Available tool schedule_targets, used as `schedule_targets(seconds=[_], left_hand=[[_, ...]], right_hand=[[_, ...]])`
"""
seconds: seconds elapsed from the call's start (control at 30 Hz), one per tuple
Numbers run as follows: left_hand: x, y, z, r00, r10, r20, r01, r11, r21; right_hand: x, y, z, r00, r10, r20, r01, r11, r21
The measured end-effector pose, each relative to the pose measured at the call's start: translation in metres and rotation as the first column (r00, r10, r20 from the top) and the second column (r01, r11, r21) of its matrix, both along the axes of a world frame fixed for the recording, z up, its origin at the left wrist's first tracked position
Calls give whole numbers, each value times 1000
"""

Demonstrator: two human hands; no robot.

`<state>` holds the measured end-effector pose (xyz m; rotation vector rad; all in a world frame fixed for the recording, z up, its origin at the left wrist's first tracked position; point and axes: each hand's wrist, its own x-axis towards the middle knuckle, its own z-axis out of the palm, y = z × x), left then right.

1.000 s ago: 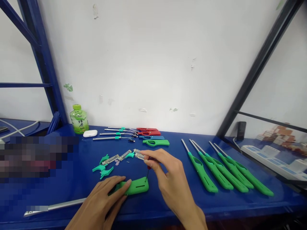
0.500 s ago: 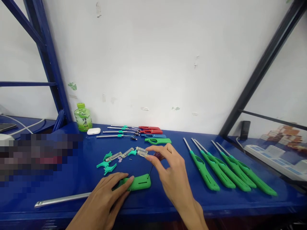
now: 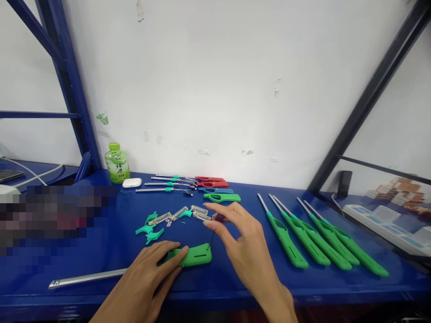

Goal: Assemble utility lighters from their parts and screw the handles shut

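A green long-necked lighter lies flat near the front of the blue table, its metal tube pointing left. My left hand is closed over the middle of it, pressing it down. A small screwdriver with a dark handle is pinched between the thumb and fingers of my right hand. Its thin shaft slants down, and the tip meets the right end of the green handle. Just beyond lie clear fuel tanks and teal triggers. My fingers cover much of the screwdriver handle.
Several green lighters lie side by side on the right. At the back are metal tubes with wires, red half-shells, a blue one and a green half-shell. A green tea bottle and white case stand back left.
My right hand has turned slightly around the screwdriver, its fingers shifting on the handle. The left hand and the green lighter have stayed in place.
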<state>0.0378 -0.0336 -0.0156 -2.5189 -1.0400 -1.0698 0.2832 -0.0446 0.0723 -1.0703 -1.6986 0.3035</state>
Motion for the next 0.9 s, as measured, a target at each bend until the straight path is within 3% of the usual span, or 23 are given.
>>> schedule_targets(seconds=[0.17,0.37,0.57,0.77,0.9], left_hand=[[3,-1,5,1000,-5,-3,5,1000,13],[3,-1,7,1000,-1,-8,1,1000,30],[3,-1,8,1000,5,-17,-4,999,31],[0,-3,5,999,25,-26,-23,999,43],[-6,-4,4,995,42,-91,-36,997,67]], right_hand=[[0,-5,4,988,154,-28,-155,988,-15],[-9,0,-1,996,-44,-83,45,999,4],[-4,-6,5,991,133,-16,-133,991,3],[-5,1,1,997,-16,-81,20,999,49],[0,-5,5,1000,12,-14,-12,1000,-2]])
